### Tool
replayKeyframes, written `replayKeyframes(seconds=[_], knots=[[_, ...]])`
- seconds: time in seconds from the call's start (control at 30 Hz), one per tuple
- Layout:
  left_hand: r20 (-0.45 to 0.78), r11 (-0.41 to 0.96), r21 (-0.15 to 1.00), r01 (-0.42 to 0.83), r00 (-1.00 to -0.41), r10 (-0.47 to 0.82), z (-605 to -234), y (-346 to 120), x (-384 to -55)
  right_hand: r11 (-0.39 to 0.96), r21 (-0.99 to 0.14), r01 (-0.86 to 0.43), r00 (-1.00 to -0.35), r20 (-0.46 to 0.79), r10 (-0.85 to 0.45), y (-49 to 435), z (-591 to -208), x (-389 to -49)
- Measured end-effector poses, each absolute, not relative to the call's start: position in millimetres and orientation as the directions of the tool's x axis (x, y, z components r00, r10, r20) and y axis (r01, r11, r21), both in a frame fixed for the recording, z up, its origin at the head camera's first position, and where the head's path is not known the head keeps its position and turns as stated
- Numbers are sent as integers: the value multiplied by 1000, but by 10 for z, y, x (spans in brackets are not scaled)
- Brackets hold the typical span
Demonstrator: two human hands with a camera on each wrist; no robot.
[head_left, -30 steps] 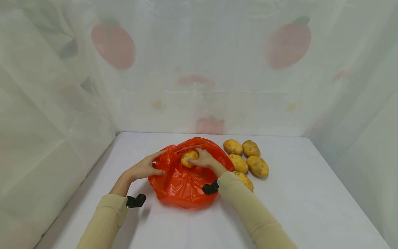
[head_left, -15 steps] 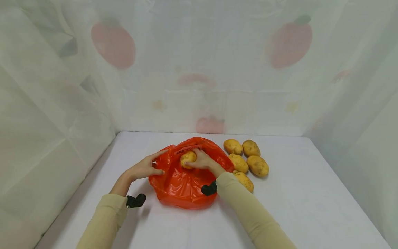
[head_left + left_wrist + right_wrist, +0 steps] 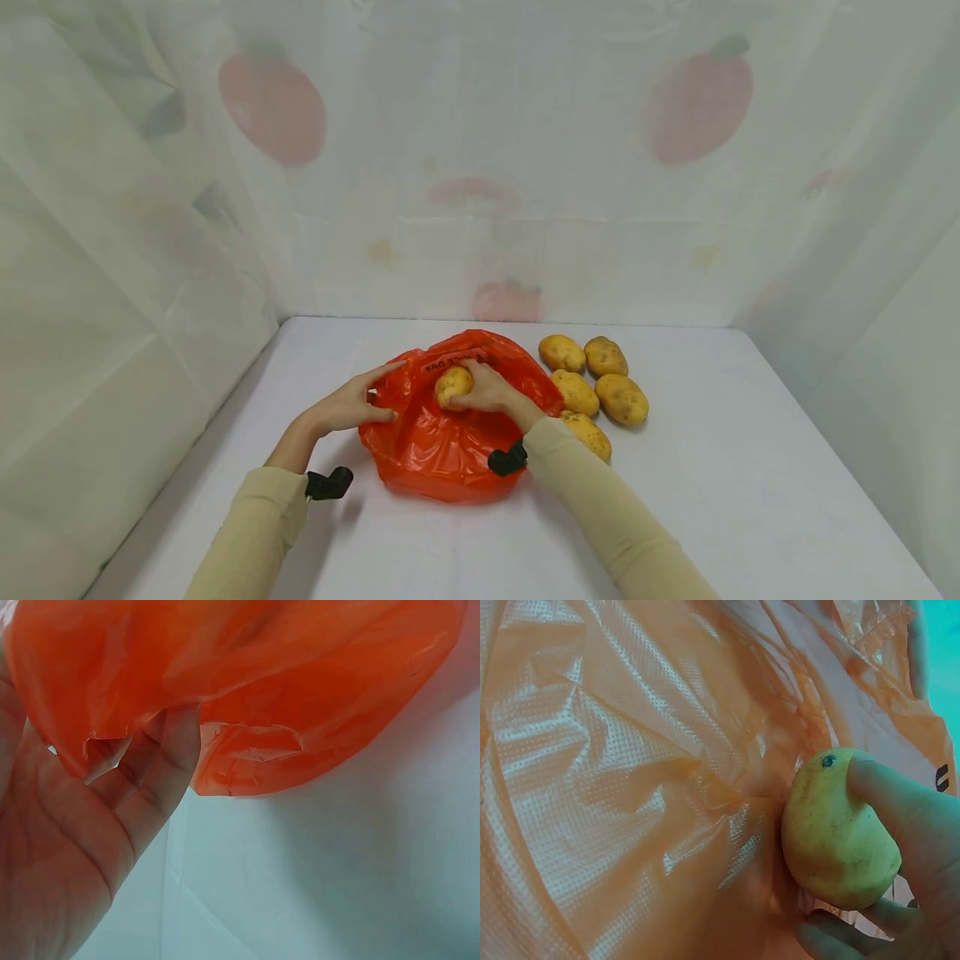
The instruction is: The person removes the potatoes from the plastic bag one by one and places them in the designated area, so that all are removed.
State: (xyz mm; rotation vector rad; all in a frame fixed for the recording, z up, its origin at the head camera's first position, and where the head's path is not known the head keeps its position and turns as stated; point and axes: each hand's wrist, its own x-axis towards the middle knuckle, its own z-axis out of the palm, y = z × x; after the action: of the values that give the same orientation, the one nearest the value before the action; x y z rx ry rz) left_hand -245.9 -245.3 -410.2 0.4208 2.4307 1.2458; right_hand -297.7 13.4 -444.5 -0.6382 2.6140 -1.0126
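A red plastic bag (image 3: pixel 450 454) lies with its mouth spread on the white table. At its left side my left hand (image 3: pixel 347 406) holds the edge, thumb and fingers spread apart around the film. The left wrist view shows part of those fingers hidden behind the bag (image 3: pixel 255 675). Inside the mouth, my right hand (image 3: pixel 489 388) grips a yellow potato (image 3: pixel 453 388) between thumb and fingers. In the right wrist view this potato (image 3: pixel 836 832) is close against the bag's inner film (image 3: pixel 630 795), the thumb lying across its top.
Several more potatoes (image 3: pixel 621 400) lie in a group right of the bag, the nearest one (image 3: pixel 588 437) partly behind the right sleeve. White sheeting (image 3: pixel 480 275) with faded fruit prints walls the table (image 3: pixel 720 467) at the back and both sides.
My right hand has shifted slightly left and then a little down inside the bag, carrying the potato. The left hand stays in the same place at the edge.
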Motion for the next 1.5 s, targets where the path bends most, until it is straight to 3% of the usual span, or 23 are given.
replayKeyframes(seconds=[0.73,1.27,1.5], knots=[[-199,578,811,87,-889,413,-4126,-2476,-2478,658,-653,-376,-849,-42,-527,251,-4335,-2925],[-214,579,813,58,-896,389,-4107,-2462,-2480,578,-651,-492,-801,79,-593,286,-4106,-2805],[-216,590,805,63,-896,389,-4078,-2464,-2473,588,-652,-479,-805,60,-590,341,-4013,-2756]])
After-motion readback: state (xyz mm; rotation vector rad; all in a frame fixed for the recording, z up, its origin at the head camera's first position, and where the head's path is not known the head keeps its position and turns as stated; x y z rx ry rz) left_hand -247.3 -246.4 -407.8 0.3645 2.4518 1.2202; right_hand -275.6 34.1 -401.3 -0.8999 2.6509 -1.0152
